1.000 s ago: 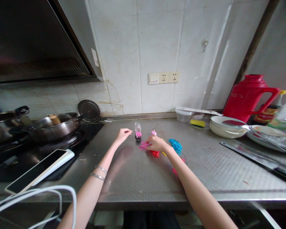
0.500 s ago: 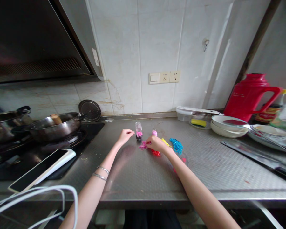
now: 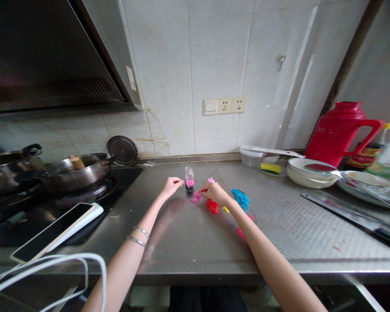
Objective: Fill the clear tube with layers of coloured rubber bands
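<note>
My left hand (image 3: 173,186) is closed in a pinch just left of a small clear jar (image 3: 189,173). Whatever its fingertips hold is too small to make out. The jar stands upright with pink pieces inside and a dark lower part. My right hand (image 3: 215,193) is also pinched, its fingertips over a loose pile of thin pink rubber bands (image 3: 196,198); any band between them cannot be made out. Beside it lie red rubber bands (image 3: 212,206) and blue ones (image 3: 240,199). The right hand and wrist mostly hide the yellow bands (image 3: 225,209) and partly cover a pink item (image 3: 211,180).
Bright pink pieces (image 3: 241,233) lie by my right forearm. A knife (image 3: 341,212), bowls (image 3: 312,177) and a red thermos (image 3: 338,132) are at right. To the left are a phone (image 3: 56,229), white cable (image 3: 94,255) and a pan (image 3: 74,173) on the stove.
My right hand has shifted slightly up and right off the pink pile, uncovering more of the red bands. My left hand and the jar have barely moved.
</note>
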`<control>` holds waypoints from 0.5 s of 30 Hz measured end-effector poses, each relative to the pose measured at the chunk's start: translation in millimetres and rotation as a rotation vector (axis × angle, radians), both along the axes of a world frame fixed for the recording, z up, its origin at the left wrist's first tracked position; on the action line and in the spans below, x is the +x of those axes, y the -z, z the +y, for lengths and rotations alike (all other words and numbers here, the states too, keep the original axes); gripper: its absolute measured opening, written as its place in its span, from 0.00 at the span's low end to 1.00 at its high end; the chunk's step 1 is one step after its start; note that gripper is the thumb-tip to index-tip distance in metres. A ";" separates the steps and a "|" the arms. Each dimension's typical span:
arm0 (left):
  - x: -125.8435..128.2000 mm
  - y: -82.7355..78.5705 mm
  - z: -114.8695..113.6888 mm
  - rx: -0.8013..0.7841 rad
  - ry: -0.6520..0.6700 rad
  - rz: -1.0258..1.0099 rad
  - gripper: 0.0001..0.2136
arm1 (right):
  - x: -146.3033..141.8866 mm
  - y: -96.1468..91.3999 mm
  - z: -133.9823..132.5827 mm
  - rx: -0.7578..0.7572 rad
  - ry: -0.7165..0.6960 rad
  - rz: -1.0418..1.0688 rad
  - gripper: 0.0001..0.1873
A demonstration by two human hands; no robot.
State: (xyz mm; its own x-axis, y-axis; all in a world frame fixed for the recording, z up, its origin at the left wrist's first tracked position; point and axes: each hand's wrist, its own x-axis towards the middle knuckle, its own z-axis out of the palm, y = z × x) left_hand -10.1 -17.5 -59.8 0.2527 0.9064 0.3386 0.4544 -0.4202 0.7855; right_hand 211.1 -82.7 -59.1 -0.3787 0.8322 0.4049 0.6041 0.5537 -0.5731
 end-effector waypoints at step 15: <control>-1.6 7.5 7.2 -0.018 0.009 0.025 0.15 | -0.3 2.0 1.5 0.064 0.034 0.007 0.09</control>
State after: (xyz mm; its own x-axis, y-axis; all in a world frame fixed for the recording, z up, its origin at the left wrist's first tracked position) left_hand -11.7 -10.3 -67.3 0.2690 0.9099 0.3157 0.4701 -0.4101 0.7816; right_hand 210.7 -81.1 -61.2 -0.3481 0.8169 0.4598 0.6193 0.5686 -0.5414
